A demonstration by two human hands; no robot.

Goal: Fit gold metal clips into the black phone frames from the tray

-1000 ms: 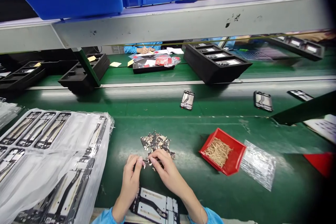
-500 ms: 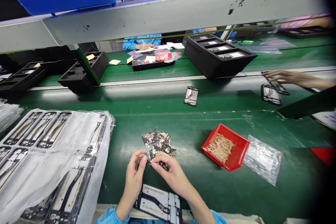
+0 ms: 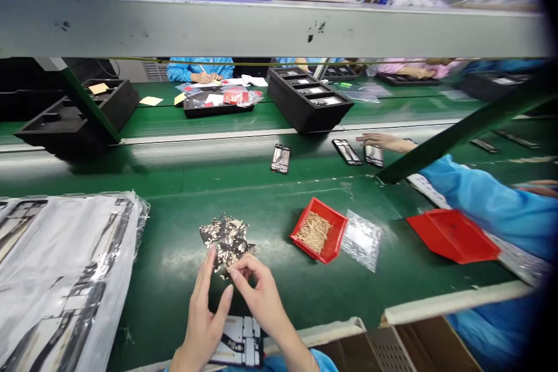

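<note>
My left hand (image 3: pixel 206 317) is raised over the green mat with its fingers stretched up and apart, holding nothing I can see. My right hand (image 3: pixel 258 296) is beside it, thumb and forefinger pinched near the edge of a pile of small dark and gold parts (image 3: pixel 225 236); whatever is in the pinch is too small to name. Below my hands lies a black and white phone frame (image 3: pixel 242 342) at the bench edge.
A red bin of thin gold pins (image 3: pixel 319 236) and a clear bag (image 3: pixel 361 239) lie to the right. A second red tray (image 3: pixel 453 235) sits before a co-worker's blue sleeve (image 3: pixel 483 200). Bagged frames (image 3: pixel 61 267) lie left. Phone frames (image 3: pixel 281 158) ride the belt; black trays (image 3: pixel 308 99) stand behind.
The view has swung right, showing the co-worker's sleeve and a second red tray. My left hand opened and its fingers lifted away from my right hand's pinch.
</note>
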